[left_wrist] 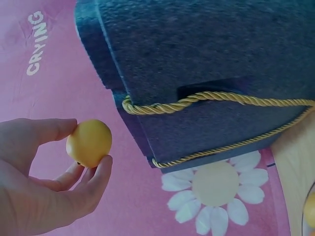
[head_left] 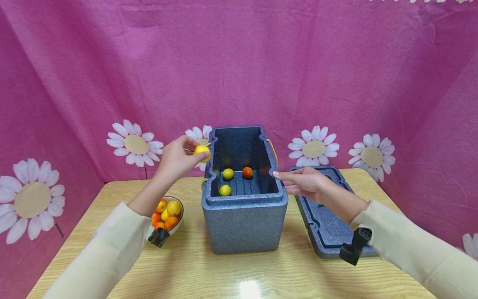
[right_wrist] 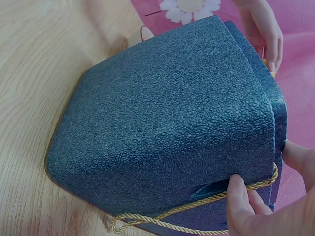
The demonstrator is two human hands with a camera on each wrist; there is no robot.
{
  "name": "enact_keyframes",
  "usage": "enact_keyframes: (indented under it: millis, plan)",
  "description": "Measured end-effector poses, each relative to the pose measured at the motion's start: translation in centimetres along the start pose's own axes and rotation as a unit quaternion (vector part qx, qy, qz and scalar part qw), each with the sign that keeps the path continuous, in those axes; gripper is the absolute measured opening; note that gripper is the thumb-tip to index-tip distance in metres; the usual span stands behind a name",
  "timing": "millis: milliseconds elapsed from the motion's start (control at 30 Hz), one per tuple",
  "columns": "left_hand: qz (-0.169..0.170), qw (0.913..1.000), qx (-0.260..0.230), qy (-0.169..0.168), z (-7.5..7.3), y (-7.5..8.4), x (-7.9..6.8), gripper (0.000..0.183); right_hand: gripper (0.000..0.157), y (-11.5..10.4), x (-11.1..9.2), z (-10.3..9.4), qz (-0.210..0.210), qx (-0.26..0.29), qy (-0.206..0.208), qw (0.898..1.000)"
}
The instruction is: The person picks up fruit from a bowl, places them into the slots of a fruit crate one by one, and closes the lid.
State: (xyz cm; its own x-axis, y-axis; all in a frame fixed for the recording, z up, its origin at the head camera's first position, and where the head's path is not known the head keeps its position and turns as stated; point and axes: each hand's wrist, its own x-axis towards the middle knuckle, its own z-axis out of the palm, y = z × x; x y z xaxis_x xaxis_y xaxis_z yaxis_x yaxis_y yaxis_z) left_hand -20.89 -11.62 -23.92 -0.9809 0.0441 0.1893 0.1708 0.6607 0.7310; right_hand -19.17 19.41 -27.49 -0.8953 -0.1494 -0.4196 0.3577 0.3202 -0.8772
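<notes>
My left hand (head_left: 178, 157) pinches a round yellow fruit (head_left: 202, 153) between thumb and fingertips, beside the left rim of a tall grey foam box (head_left: 246, 226). In the left wrist view the yellow fruit (left_wrist: 89, 143) shows whole, held in front of the pink cloth. My right hand (head_left: 304, 181) holds the box's right wall, thumb at the rim and fingers against the outer side, by the yellow rope handle (right_wrist: 197, 202). Inside the open box lie two yellow-green fruits (head_left: 228, 174) and a red one (head_left: 247, 172).
A bowl (head_left: 181, 207) of yellow and orange fruits stands left of the box, partly behind my left sleeve. The grey lid (head_left: 328, 232) lies on the wooden table (head_left: 179, 265) at the right. Pink cloth (head_left: 239, 66) with white daisies hangs behind.
</notes>
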Motion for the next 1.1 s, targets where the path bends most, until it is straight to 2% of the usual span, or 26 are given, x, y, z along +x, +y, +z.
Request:
enact_keyframes:
  millis: [167,500,767,1100]
  plan:
    - [-0.003,0.9999,0.000,-0.012,0.0,1.0,1.0,0.040,0.078,-0.1,0.0,0.0,0.000,0.000,0.002,1.000]
    - [-0.031,0.9987,-0.015,-0.037,1.0,3.9,3.5,0.040,0.078,-0.2,0.1,-0.1,0.000,-0.001,-0.001,1.000]
    - [-0.055,0.9950,-0.051,-0.065,1.7,6.2,5.2,0.038,0.080,-0.3,0.0,-0.1,0.002,0.003,-0.001,1.000]
    - [-0.088,0.9890,-0.089,-0.079,2.7,8.0,7.9,0.039,0.079,-0.3,-0.1,0.0,0.007,-0.001,-0.002,1.000]
